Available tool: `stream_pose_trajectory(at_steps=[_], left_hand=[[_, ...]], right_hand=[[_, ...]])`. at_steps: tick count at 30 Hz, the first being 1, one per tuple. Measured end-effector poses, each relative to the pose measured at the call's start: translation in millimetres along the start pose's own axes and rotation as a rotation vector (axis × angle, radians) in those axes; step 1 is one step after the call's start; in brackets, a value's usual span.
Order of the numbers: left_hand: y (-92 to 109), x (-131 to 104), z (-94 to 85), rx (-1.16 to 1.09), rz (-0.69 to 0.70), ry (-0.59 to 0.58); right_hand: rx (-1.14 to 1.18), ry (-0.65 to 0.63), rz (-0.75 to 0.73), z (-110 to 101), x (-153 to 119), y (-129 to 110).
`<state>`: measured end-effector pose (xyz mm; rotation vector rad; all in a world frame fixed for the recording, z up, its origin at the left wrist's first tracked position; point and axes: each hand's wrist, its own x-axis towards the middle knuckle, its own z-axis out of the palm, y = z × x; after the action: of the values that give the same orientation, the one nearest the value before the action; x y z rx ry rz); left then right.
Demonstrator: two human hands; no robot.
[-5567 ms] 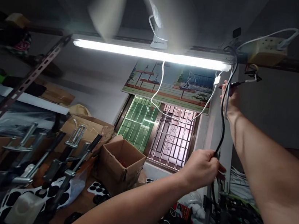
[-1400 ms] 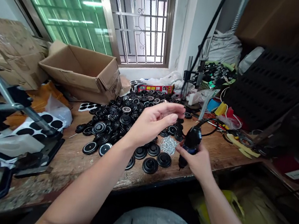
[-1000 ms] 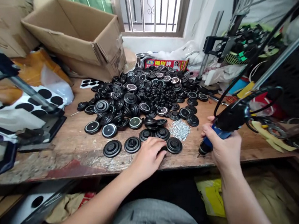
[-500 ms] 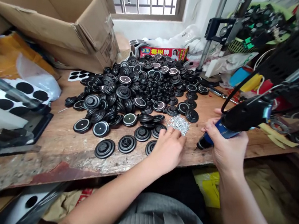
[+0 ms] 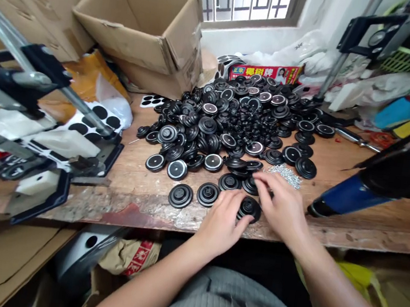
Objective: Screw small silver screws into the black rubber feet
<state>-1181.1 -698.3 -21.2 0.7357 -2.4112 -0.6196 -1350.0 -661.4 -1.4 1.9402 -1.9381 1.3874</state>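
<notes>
Steel post: the dark blue metal frame with a shiny steel post stands well to the left of the left hand, bounding sideways room there.
Cardboard box: the open brown cardboard box sits beyond the left hand, farther back and to its left.
Front discs: two black, round, stepped discs lie flat just left of the left hand, apart from the heap, which seems to keep them easy to reach.
Left hand: the left hand is half-curled, thumb and fingers against the rim of a black ridged plastic disc, apparently steadying it flat.
Disc heap: the dense pile of black discs and small black parts rises beyond both hands, limiting forward room.
Right hand: the right hand is partly closed, thumb and fingertips drawn together over the discs; whether they pinch anything cannot be told.
Screws: small silvery metal screws lie just beyond the right hand, presumably for short reaches.
Driver: the blue-and-black power screwdriver slants tip-down just right of the right hand, unheld.
Desk edge: the worn wooden desk ends just below both hands; wood shows between right hand and driver, a narrow passage.
</notes>
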Motion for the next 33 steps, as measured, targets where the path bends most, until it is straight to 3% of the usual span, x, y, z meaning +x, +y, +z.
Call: stream_pose_trajectory(at_steps=[5,7,10,16,22,26,29,33], left_hand=[[-6.3,-2.3,-6.6,-0.021,0.020,-0.051],[-9.4,-4.4,-8.8,-0.049,0.024,-0.050],[-12.6,-6.4,-10.0,-0.084,0.036,-0.048],[-14.0,-7.6,-8.6,-0.079,0.061,-0.050],[-11.1,-5.1,0.7,0.081,0.097,-0.061],[-15.5,-7.0,-1.6,0.154,0.052,-0.008],[-26.2,-9.0,-12.2,0.209,0.017,0.035],[-41.6,-8.9,-28.9,0.249,-0.022,0.048]], right_hand=[[-0.392,-0.276,0.245,40.4,97.6,19.0],[-0.459,-0.301,0.315,51.9,119.1,24.0],[-0.502,-0.298,0.366,59.2,129.6,28.8],[-0.508,-0.294,0.339,54.3,120.4,36.1],[-0.453,-0.239,0.304,64.7,128.9,46.1],[-0.422,-0.151,0.336,50.1,125.9,41.1],[-0.357,-0.104,0.322,22.5,93.6,30.7],[-0.268,-0.079,0.167,-6.7,14.1,16.6]])
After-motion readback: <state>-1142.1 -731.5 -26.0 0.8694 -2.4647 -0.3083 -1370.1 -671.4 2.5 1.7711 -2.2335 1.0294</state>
